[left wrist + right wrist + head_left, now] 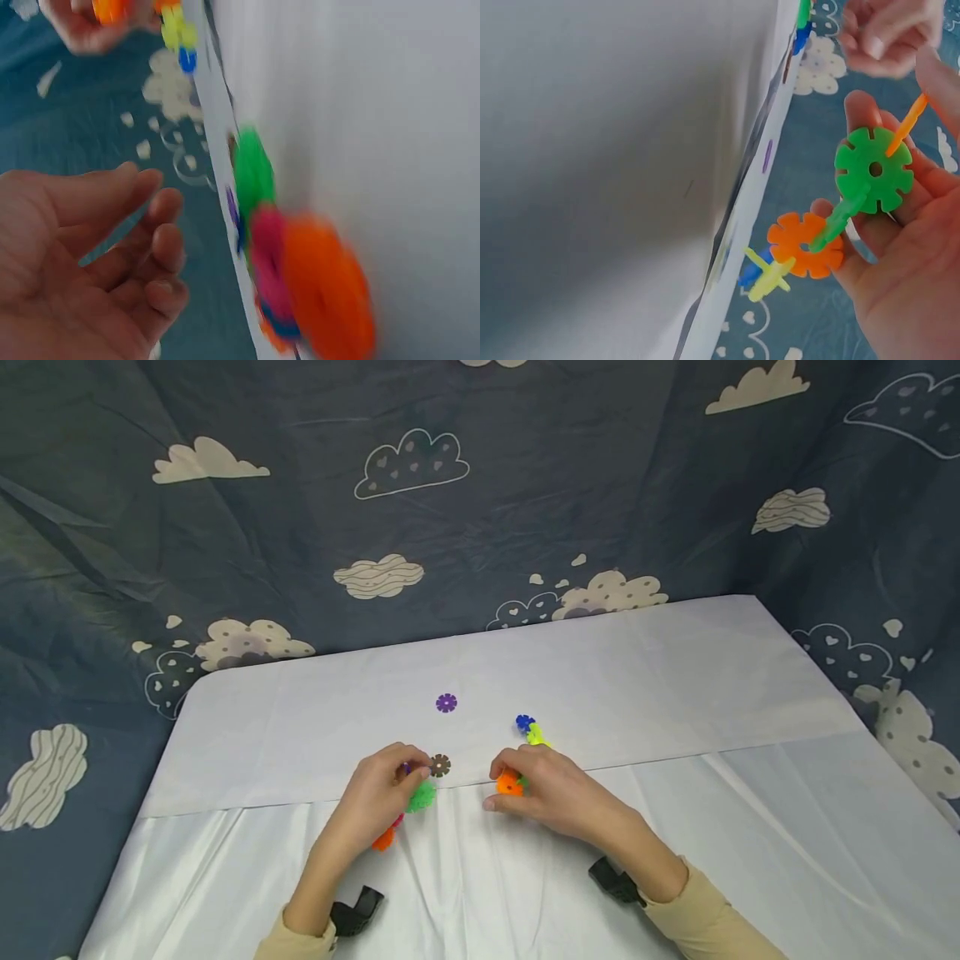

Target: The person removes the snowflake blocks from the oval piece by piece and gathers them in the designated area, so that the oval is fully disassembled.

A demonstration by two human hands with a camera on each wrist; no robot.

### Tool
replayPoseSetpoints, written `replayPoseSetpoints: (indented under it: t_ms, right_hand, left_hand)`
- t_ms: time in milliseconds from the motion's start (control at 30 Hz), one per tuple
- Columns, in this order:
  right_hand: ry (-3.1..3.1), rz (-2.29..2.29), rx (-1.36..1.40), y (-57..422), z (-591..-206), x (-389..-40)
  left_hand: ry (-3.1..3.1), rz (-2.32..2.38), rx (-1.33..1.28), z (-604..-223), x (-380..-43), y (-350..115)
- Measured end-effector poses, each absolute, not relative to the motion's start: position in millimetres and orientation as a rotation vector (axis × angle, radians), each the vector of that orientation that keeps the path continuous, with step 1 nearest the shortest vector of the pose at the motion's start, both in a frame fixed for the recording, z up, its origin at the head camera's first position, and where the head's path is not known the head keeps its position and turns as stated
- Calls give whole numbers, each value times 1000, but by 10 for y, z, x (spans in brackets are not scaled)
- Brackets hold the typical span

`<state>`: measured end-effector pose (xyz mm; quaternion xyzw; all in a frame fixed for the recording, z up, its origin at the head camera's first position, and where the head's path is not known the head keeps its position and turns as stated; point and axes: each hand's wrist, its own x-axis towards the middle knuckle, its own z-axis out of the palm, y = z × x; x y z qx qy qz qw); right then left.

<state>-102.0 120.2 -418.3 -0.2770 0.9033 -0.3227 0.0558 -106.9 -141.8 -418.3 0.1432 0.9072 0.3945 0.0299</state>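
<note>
My right hand (555,789) grips a chain of slotted plastic discs, its thumb at an orange disc (510,783). In the right wrist view, a green disc (855,184) lies against the fingers, and the chain runs on through another green disc and an orange disc (784,244) to yellow and blue ones. My left hand (378,789) hovers with bent fingers, thumb near the index fingertip and nothing between them in the left wrist view. Beside it lies a second chain with a green disc (253,172), a pink disc (268,251) and an orange disc (330,300).
A loose brown disc (442,758) lies just past the left fingertips. Farther back is a purple disc (442,698). White cloth (675,852) covers the table, and a dark cloud-patterned curtain (525,518) hangs behind it. Black mounts (358,913) sit at both wrists.
</note>
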Motion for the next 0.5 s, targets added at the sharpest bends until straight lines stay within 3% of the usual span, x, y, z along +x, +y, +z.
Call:
replayPoseSetpoints:
  t_ms: [167,500]
  right_hand:
    - [2743,-993,-840,1144,-4162,-982]
    - [2813,-973,-860,1007,-4165,-892]
  left_hand:
    - [2628,1346,518,-4181,-951,-1181]
    - [1971,1697,228,-4250,-834,-904]
